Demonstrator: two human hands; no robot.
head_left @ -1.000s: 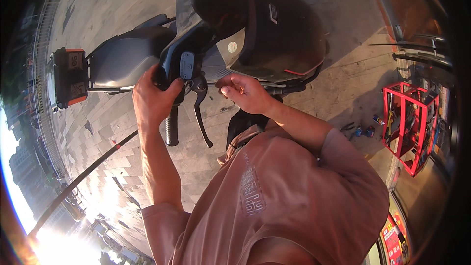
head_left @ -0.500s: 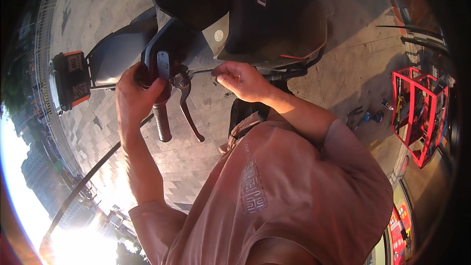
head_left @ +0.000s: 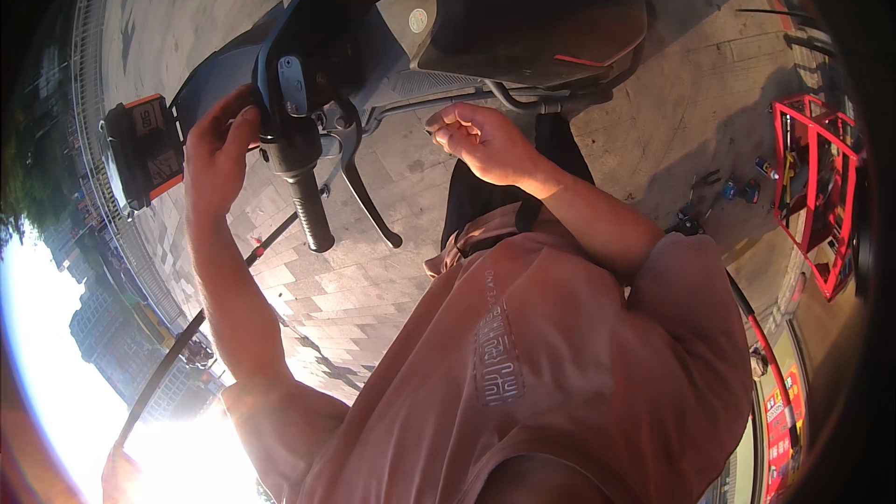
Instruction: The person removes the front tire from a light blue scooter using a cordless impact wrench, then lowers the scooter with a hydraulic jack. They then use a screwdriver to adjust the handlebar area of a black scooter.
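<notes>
My left hand (head_left: 220, 145) is at the left side of the scooter's black switch housing (head_left: 269, 101), fingers bent and closed against it; what they grip is hidden. The black rubber grip (head_left: 310, 213) and brake lever (head_left: 369, 205) extend toward me. My right hand (head_left: 474, 145) is closed in a pinch right of the lever, on a small dark piece too small to name. Behind the hands are the scooter's dark front body (head_left: 527, 14) and grey seat (head_left: 210, 75).
A black box with orange trim (head_left: 140, 151) is at the scooter's left end. A red metal rack (head_left: 810, 142) with tools stands at right, with cans (head_left: 737, 189) and hand tools on the paving (head_left: 327, 308) beside it. A long pole (head_left: 168, 359) crosses the lower left.
My left hand has shifted left and up, drawing its thumb off the housing's face to the side. My right hand is a little farther right. The view has also shifted.
</notes>
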